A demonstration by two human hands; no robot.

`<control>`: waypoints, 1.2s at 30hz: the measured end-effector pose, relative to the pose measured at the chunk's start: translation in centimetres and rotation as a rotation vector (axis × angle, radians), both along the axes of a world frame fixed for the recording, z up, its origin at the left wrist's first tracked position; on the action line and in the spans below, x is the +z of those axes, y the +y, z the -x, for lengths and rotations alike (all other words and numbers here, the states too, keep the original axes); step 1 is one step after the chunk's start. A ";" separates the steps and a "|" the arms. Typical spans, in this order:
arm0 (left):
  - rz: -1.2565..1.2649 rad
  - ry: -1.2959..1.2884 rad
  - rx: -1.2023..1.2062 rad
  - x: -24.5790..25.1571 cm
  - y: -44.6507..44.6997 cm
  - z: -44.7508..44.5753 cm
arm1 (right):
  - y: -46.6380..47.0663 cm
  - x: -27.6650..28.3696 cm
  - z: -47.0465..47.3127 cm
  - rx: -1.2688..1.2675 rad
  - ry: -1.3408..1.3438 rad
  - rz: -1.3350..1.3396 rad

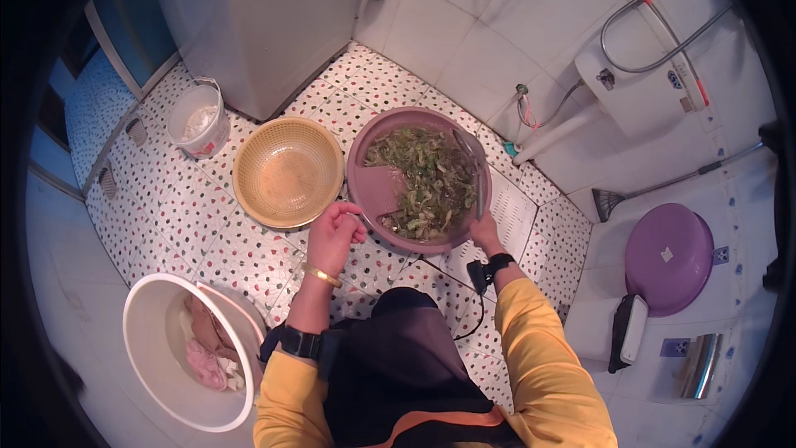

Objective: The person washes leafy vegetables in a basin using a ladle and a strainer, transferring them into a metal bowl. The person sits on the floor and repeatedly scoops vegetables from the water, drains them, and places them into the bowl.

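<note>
A mauve plastic basin (375, 188) on the floor holds leafy greens (429, 180) in water. My right hand (485, 233) is at its lower right rim, closed around the end of a grey handle-like bar (481, 190) that runs along the inner right side; what the bar belongs to is unclear. My left hand (337, 233) is raised near the basin's lower left edge with its fingers curled, and I see nothing in it. Left of the basin stands a round yellow plastic colander (289, 177) with nothing in it, just beyond my left hand.
A large white bucket (143, 348) with wet cloths stands at lower left, a small white bucket (214, 130) at upper left. A ridged squat toilet pan (513, 211) lies right of the basin. A purple basin (668, 261) leans at the right wall; a cable (476, 323) trails near my knees.
</note>
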State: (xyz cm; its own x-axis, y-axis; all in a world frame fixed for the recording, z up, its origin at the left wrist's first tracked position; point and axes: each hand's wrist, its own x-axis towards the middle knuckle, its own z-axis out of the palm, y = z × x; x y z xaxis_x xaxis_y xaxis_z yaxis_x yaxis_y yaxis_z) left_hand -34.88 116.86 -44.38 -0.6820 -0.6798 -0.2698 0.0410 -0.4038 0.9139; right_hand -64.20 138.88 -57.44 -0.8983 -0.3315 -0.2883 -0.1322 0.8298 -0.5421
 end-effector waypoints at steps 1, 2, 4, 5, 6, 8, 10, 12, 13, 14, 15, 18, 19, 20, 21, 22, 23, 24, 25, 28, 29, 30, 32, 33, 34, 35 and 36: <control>-0.002 0.012 -0.029 0.0 0.0 0.1 | -0.1 -0.5 1.4 0.005 0.021 -0.061; -0.007 0.016 -0.042 -0.1 0.0 0.1 | -0.3 -1.0 2.4 0.043 0.030 -0.097; -0.012 0.014 -0.073 -0.1 0.1 0.1 | -1.1 -2.3 3.3 0.008 0.002 -0.082; -0.015 0.031 -0.072 -0.2 0.1 0.0 | -1.7 -2.9 3.4 -0.033 -0.031 -0.035; -0.019 0.043 -0.077 -0.2 0.1 0.0 | -2.5 -3.5 3.3 -0.124 -0.096 0.032; -0.046 0.026 -0.056 -0.2 -0.2 -0.2 | -5.7 -4.6 3.5 -0.095 -0.213 0.032; -0.069 -0.005 -0.048 -0.3 -0.6 -0.3 | -9.3 -5.3 3.4 -0.108 -0.197 -0.039; -0.057 -0.033 -0.052 -0.2 -0.9 -0.4 | -11.8 -5.0 3.1 0.013 -0.185 -0.029; -0.044 -0.019 -0.048 -0.2 -1.1 -0.4 | -12.9 -4.6 2.9 0.017 -0.191 -0.042; -0.034 -0.019 -0.046 -0.2 -1.2 -0.4 | -13.6 -4.0 2.6 0.069 -0.159 -0.082; -0.030 -0.034 -0.050 -0.2 -1.2 -0.4 | -14.2 -3.5 2.2 0.159 -0.087 -0.133; -0.013 -0.021 -0.048 -0.4 -1.0 -0.2 | -15.5 -1.7 1.2 0.389 0.072 -0.338; -0.024 -0.032 -0.057 -0.4 -0.9 -0.1 | -15.7 -1.0 0.8 0.449 0.081 -0.354; -0.029 -0.045 -0.062 -0.5 -0.8 0.0 | -15.8 -0.4 0.4 0.483 0.102 -0.377; -0.026 -0.042 -0.066 -0.6 -0.6 0.2 | -15.9 0.3 0.1 0.495 0.115 -0.403; -0.026 -0.024 -0.065 -0.6 -0.5 0.2 | -15.7 1.0 -0.2 0.556 0.123 -0.454; -0.020 0.008 -0.062 -0.7 -0.5 0.3 | -15.2 2.0 -0.3 0.617 0.164 -0.469; -0.021 0.020 -0.052 -0.7 -0.4 0.4 | -14.6 3.0 -0.3 0.672 0.199 -0.485; 0.004 0.046 -0.057 -0.7 -0.3 0.5 | -14.1 4.1 -0.3 0.721 0.234 -0.504; 0.034 0.038 -0.056 -0.7 -0.2 0.5 | -11.2 8.0 0.7 0.841 0.292 -0.551; 0.028 0.021 -0.061 -0.7 -0.2 0.5 | -10.0 9.2 1.0 0.811 0.310 -0.599; 0.026 0.007 -0.070 -0.8 -0.2 0.5 | -8.7 10.3 1.4 0.842 0.327 -0.621; -0.004 0.004 -0.073 -0.8 -0.2 0.4 | -5.6 12.0 2.3 0.839 0.293 -0.712; -0.016 0.003 -0.076 -0.8 -0.2 0.4 | -4.1 12.5 2.7 0.830 0.250 -0.767; -0.020 0.006 -0.075 -0.8 -0.2 0.3 | -2.3 12.6 2.9 0.770 0.234 -0.725; -0.024 0.008 -0.072 -0.8 -0.2 0.1 | -0.3 12.6 3.0 0.719 0.231 -0.661; -0.029 0.007 -0.067 -0.8 -0.2 0.1 | 1.2 12.1 3.1 0.622 0.212 -0.619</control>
State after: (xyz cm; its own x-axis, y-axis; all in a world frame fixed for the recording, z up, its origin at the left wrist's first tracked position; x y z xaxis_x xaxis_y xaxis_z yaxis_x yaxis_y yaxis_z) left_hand -34.97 116.69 -45.21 -0.7273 -0.6250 -0.2835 0.0195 -0.4317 0.9018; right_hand -67.28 140.07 -45.34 -0.6635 -0.6156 -0.4252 -0.7007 0.7105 0.0648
